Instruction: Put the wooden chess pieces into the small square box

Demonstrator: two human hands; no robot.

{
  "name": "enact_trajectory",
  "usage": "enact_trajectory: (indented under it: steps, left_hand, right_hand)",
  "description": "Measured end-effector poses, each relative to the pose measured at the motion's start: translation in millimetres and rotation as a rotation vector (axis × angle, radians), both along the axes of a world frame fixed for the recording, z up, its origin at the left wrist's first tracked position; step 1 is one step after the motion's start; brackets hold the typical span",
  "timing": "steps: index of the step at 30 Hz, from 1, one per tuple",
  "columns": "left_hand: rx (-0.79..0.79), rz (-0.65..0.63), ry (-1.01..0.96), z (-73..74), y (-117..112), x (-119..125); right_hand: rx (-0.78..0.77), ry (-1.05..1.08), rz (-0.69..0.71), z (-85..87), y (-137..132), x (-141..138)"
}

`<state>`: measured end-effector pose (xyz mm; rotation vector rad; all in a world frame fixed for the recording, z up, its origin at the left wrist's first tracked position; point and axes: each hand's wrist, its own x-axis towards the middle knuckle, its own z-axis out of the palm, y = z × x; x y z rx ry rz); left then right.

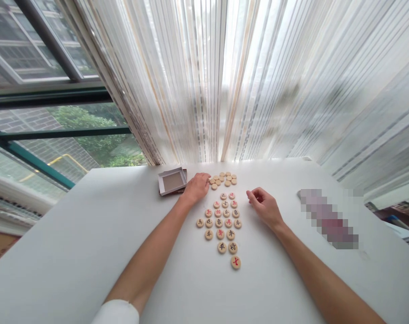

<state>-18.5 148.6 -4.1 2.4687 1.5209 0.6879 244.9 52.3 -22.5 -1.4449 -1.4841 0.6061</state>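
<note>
Round wooden Chinese chess pieces with red and black characters lie flat on the table. A tight cluster of them, face down (223, 180), sits at the far side, and my left hand (197, 188) rests palm down with its fingertips against that cluster. Nearer me, the other pieces (219, 222) are spread face up in loose rows, with one red-marked piece (236, 263) lowest of all. My right hand (263, 207) lies to the right of the rows, its fingers loosely curled around nothing and touching no piece.
A small grey cardboard box tray (173, 189) stands left of my left hand on the white table (89, 229). A pixelated, blurred object (328, 218) lies at the right. Sheer striped curtains (224, 81) hang behind the table, and a window (38, 126) is at the left.
</note>
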Motion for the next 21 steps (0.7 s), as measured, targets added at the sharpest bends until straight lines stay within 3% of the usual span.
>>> enact_trajectory:
  steps: [5,9,13,16,21]
  left_hand:
    - [0.006,0.026,0.055,-2.3,3,2]
    - [0.025,0.028,0.030,8.7,-11,0]
    - [0.028,-0.077,-0.057,30.9,-48,-2]
    - [-0.004,-0.271,-0.323,43.2,-81,-1]
    - [-0.160,-0.326,-0.556,42.0,-118,8]
  right_hand:
    - [0.004,-0.006,0.003,0.9,0,-1]
    - [0.024,-0.017,0.005,3.3,-2,-1]
    - [0.070,-0.030,0.020,8.8,-9,-6]
    - [0.131,-0.052,0.086,13.4,-19,-17]
    - [0.320,-0.083,0.315,18.1,-40,-38]
